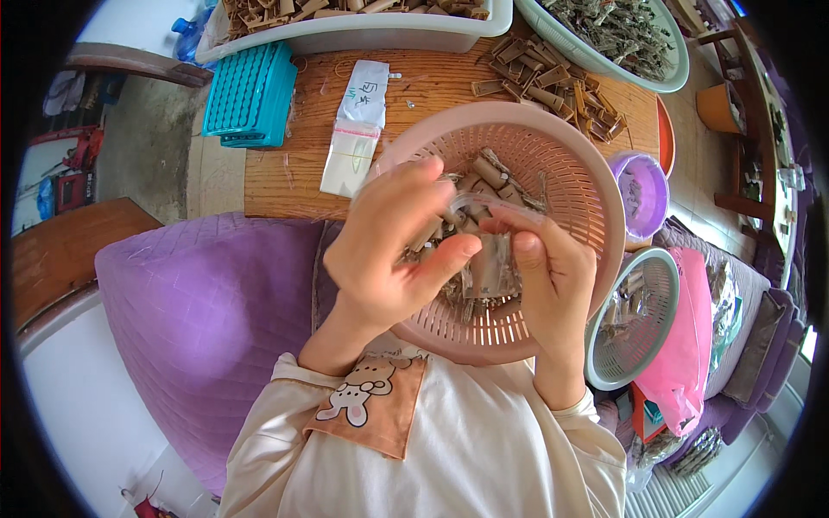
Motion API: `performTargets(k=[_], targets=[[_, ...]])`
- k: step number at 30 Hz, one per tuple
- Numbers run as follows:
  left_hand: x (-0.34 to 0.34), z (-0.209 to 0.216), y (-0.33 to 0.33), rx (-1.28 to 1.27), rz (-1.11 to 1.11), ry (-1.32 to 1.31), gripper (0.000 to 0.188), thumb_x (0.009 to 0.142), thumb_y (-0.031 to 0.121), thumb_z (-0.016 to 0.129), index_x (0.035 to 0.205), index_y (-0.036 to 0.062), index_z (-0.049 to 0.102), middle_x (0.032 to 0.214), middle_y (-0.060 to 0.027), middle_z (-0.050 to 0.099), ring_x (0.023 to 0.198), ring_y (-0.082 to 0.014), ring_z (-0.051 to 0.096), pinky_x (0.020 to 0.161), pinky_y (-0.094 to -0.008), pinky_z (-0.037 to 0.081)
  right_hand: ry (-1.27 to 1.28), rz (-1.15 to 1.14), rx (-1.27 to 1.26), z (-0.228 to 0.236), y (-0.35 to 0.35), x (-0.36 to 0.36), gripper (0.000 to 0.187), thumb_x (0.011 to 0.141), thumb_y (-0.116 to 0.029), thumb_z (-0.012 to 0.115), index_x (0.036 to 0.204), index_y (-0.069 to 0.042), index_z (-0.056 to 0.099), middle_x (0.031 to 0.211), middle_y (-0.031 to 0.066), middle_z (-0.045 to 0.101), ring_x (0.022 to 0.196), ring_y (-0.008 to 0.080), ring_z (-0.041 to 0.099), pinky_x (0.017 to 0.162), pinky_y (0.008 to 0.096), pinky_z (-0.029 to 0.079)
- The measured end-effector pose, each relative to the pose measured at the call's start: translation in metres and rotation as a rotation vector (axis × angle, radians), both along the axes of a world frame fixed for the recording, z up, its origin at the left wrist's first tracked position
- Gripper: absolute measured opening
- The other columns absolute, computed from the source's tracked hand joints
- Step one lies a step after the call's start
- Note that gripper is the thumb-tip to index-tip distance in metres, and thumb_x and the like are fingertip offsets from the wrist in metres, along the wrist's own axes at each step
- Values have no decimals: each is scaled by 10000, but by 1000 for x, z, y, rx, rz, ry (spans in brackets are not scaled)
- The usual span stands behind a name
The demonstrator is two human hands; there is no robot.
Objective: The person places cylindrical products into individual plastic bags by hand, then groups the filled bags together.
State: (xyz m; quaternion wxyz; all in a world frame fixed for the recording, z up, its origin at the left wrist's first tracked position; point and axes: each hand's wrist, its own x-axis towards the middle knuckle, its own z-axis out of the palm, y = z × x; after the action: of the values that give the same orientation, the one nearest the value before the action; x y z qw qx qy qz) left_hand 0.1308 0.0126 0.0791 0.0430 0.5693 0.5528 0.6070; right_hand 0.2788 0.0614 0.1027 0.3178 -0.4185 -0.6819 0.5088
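Above a pink perforated basket, my right hand pinches a small clear plastic bag by its upper right side. Pale brown and greyish pieces show through the bag. Just left of it is my left hand, its thumb held away from the fingers and nothing visible in its grasp. Its fingers are a little smeared by motion. Inside the basket lie brown tube-like pieces and dry greyish bundles, partly hidden behind my hands and the bag.
A stack of clear bags and a teal plastic basket sit on the wooden table. Brown pieces are heaped beyond the pink basket. Right of it stand a purple bucket and a grey-green basket.
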Motion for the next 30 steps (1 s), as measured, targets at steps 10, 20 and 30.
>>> performTargets(k=[10,20,30], targets=[[-5,20,6,-77,-212,324,94,665,34,624,755,30,650,820,-79,631,813,-250,603,699,-324,505,-256,240,549,9,-4,-4,134,647,27,594,772,39,548,622,93,535,521,236,519,475,318,415],[-53,-14,15,-21,184,-323,99,817,-10,431,839,-14,527,969,-155,575,992,-236,540,864,-339,424,-28,47,314,13,-5,3,132,764,-7,567,886,-3,615,687,78,617,506,147,542,470,242,430],[-4,6,5,123,-413,-868,269,856,20,343,1116,-33,386,1114,-204,502,1099,-292,466,931,-389,366,68,88,150,14,-5,2,149,811,-34,518,914,14,614,718,90,640,563,127,592,499,222,452]])
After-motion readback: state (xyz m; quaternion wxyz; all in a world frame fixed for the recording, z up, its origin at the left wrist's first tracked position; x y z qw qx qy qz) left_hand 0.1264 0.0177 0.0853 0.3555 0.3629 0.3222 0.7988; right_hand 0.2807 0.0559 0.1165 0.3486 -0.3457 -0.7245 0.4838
